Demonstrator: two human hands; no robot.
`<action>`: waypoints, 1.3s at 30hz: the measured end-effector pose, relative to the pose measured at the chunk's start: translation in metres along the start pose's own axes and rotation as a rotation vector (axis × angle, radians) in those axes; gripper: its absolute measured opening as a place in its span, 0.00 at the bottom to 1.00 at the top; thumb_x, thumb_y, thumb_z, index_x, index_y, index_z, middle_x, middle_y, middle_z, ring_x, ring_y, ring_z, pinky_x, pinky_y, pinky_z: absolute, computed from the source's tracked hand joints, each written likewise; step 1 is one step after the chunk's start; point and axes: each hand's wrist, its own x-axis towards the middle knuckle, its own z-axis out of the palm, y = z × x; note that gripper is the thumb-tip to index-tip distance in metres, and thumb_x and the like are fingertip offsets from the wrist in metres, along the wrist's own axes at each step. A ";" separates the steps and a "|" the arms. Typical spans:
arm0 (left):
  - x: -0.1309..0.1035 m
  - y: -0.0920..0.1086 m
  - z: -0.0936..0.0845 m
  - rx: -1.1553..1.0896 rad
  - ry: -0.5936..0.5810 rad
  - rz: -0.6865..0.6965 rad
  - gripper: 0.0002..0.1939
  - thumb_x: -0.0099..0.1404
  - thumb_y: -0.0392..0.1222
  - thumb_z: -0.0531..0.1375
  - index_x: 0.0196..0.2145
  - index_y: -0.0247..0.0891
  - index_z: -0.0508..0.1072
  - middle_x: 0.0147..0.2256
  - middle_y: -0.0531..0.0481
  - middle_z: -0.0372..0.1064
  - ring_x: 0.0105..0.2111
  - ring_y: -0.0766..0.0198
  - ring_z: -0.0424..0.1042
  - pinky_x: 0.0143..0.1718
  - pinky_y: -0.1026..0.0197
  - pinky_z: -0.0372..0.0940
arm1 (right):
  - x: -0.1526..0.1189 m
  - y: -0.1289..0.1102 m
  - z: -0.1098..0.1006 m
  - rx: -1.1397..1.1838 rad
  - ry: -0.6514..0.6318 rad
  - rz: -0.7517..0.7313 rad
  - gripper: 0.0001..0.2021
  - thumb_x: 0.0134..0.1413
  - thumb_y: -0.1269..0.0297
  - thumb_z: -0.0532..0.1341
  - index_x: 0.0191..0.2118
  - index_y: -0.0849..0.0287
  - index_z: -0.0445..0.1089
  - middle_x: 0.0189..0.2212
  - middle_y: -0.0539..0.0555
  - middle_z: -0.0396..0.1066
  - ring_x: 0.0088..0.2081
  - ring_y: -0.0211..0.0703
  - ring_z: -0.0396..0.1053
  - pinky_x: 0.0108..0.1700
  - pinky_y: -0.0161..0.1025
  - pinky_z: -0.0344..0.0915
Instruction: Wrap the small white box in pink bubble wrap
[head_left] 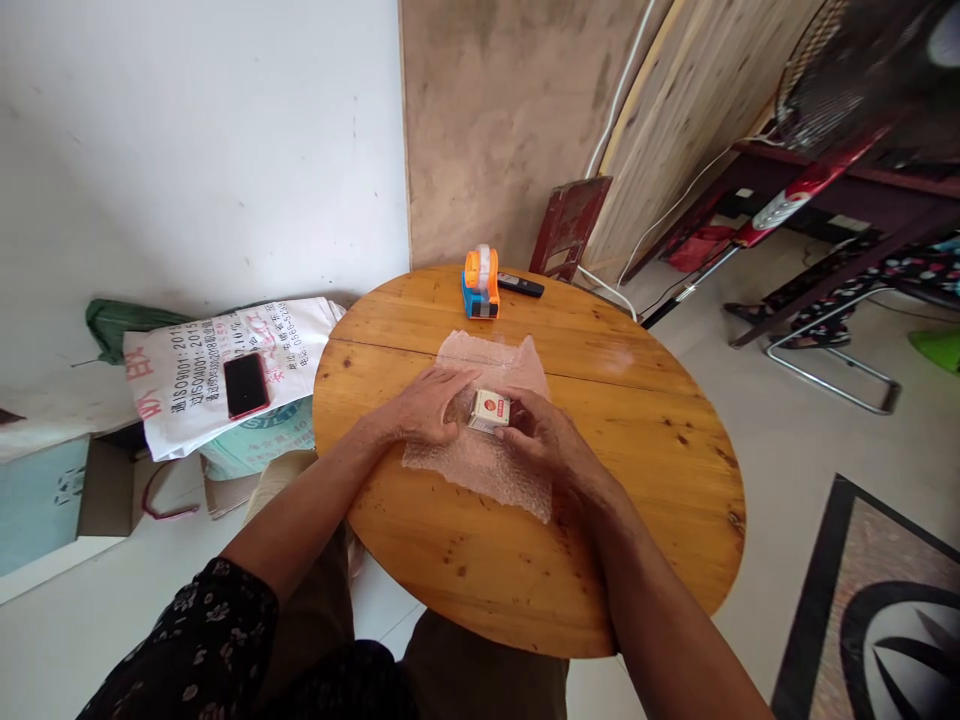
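Note:
A small white box [489,410] with a red round mark rests on a sheet of bubble wrap [487,465], near the middle of the round wooden table [645,470]. My right hand [546,432] holds the box by its right side, thumb at the near edge and fingers behind. To the left of the box, my left hand [435,405] lies over the bubble wrap with its fingers stretched out and thumb apart. No object shows in that hand.
An orange and blue tape dispenser [481,285] stands at the table's far edge beside a black remote-like object [520,285]. A wooden chair [571,228] is behind. Left of the table, a phone [246,385] lies on white sacks [172,400]. A fan [847,90] stands at right.

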 end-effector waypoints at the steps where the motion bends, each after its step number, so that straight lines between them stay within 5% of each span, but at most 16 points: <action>1: 0.000 0.000 0.000 0.001 0.000 0.000 0.43 0.53 0.40 0.59 0.66 0.34 0.53 0.64 0.35 0.59 0.63 0.45 0.59 0.64 0.42 0.53 | 0.000 0.001 0.000 0.006 0.000 0.000 0.25 0.50 0.64 0.63 0.56 0.55 0.68 0.47 0.58 0.76 0.44 0.52 0.73 0.46 0.48 0.71; 23: -0.002 0.004 0.000 0.005 0.019 -0.022 0.42 0.52 0.39 0.59 0.65 0.35 0.55 0.64 0.36 0.58 0.64 0.46 0.58 0.65 0.42 0.52 | -0.001 -0.006 -0.001 -0.055 -0.026 -0.007 0.28 0.50 0.68 0.62 0.60 0.53 0.66 0.51 0.58 0.75 0.49 0.53 0.72 0.51 0.51 0.68; 30: -0.002 0.000 0.000 -0.043 0.026 -0.036 0.42 0.52 0.37 0.58 0.65 0.32 0.56 0.64 0.34 0.58 0.64 0.46 0.58 0.65 0.41 0.53 | -0.002 -0.005 0.000 -0.009 -0.020 -0.044 0.32 0.51 0.59 0.65 0.62 0.55 0.62 0.55 0.61 0.70 0.53 0.56 0.70 0.54 0.54 0.66; 39: -0.016 0.032 -0.038 -0.030 0.020 -0.075 0.33 0.62 0.46 0.59 0.63 0.34 0.62 0.62 0.38 0.62 0.62 0.45 0.61 0.64 0.43 0.55 | -0.002 -0.007 0.002 -0.016 0.009 -0.035 0.27 0.53 0.62 0.63 0.60 0.53 0.66 0.52 0.58 0.74 0.51 0.54 0.71 0.52 0.51 0.68</action>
